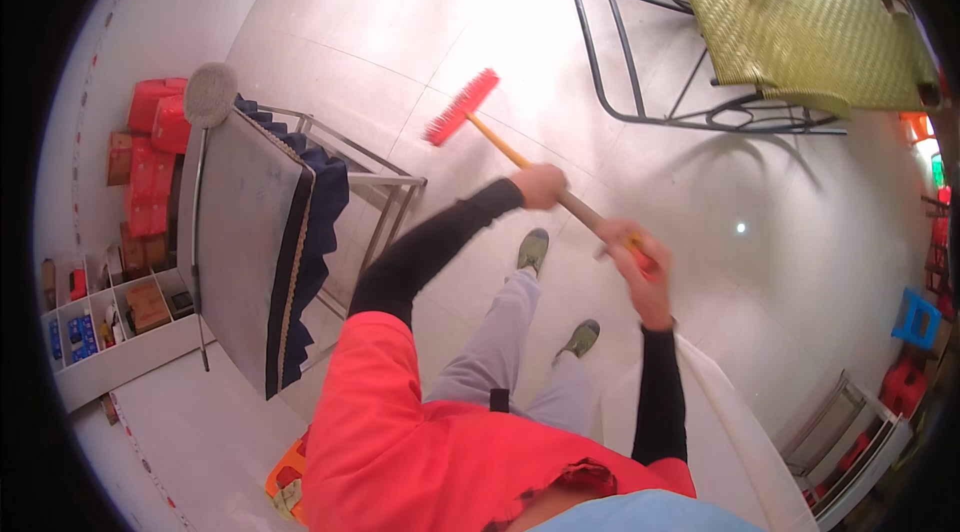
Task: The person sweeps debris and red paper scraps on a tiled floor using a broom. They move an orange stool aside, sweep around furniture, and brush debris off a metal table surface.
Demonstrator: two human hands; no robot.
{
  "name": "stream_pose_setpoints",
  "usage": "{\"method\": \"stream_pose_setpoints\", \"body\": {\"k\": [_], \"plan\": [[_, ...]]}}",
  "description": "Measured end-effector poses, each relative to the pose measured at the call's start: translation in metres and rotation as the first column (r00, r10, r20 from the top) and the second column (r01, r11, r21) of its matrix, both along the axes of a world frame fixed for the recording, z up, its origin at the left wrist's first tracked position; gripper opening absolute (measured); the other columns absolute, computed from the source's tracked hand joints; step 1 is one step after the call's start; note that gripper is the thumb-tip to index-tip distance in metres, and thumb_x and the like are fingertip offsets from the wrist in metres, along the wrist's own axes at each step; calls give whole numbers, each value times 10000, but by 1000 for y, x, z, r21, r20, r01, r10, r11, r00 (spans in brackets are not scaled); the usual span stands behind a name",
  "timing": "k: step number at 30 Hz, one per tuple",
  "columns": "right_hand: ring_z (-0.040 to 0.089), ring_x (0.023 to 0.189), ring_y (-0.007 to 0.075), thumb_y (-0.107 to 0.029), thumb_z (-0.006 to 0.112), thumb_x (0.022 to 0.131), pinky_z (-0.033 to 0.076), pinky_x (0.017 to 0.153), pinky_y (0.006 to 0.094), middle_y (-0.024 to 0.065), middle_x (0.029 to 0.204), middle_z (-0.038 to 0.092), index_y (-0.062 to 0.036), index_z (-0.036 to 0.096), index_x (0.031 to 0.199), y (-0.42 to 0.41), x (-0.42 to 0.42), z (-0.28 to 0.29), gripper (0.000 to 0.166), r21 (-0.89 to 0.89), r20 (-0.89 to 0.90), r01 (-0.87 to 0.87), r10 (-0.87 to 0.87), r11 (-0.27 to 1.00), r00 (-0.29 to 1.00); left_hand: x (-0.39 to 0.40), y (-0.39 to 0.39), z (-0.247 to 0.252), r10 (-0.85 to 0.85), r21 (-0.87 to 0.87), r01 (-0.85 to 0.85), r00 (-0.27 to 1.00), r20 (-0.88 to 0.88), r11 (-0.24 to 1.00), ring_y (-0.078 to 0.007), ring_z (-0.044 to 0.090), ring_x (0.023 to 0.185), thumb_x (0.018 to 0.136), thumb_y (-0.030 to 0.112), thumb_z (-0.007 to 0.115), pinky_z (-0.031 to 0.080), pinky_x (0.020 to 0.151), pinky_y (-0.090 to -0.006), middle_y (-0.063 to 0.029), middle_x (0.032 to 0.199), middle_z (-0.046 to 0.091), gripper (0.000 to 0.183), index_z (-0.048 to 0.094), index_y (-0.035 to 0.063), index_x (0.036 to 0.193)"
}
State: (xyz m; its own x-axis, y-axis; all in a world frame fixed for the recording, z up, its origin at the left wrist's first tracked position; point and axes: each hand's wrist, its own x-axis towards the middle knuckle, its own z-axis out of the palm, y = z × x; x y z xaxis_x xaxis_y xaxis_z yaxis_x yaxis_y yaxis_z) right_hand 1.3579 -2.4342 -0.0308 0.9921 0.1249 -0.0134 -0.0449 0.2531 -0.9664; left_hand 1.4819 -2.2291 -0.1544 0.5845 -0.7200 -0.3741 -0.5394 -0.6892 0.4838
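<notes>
A floor brush with a red head and bristles (460, 107) is held slantwise in front of me by its long handle (498, 142). The handle looks orange-yellow near the head and greyish farther back. My left hand (541, 185) is closed around its middle part. Closer to my body, my right hand (640, 262) grips the rear end, where yellow and red show between the fingers; this hand is blurred. The head is over the pale tiled floor (390, 44); whether the bristles touch the tiles, I cannot tell.
To the left stands a table (247, 247) with a dark pleated skirt, and a long-handled round grey duster (211, 95) leans against it. Beyond are red boxes (150, 179) and a divided white shelf (135, 359). A woven recliner (795, 44) on a metal frame occupies the upper right.
</notes>
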Motion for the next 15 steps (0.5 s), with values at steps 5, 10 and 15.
{"method": "stream_pose_setpoints", "body": {"k": [5,10,15], "plan": [[565,773,104,-26,507,845,466,703,230,38,881,568,26,569,890,123,150,-81,93,107,11,-20,19,994,1000,146,130,-45,140,84,-163,963,230,983,-312,584,787,631,142,616,473,705,-400,-145,768,603,119,614,54,711],[491,687,64,-14,512,834,402,618,186,15,813,555,19,564,897,153,200,-118,88,-122,84,18,-7,992,996,190,157,-109,288,21,-301,929,232,953,-288,571,801,635,209,696,467,720,-374,-120,826,587,242,602,62,802],[568,824,122,35,485,809,464,729,235,49,901,590,24,557,982,34,118,-70,188,-247,-171,75,-120,966,978,125,19,-159,47,-176,-46,999,3,983,-299,574,703,667,203,608,449,657,-415,-120,684,584,115,611,94,703]]}}
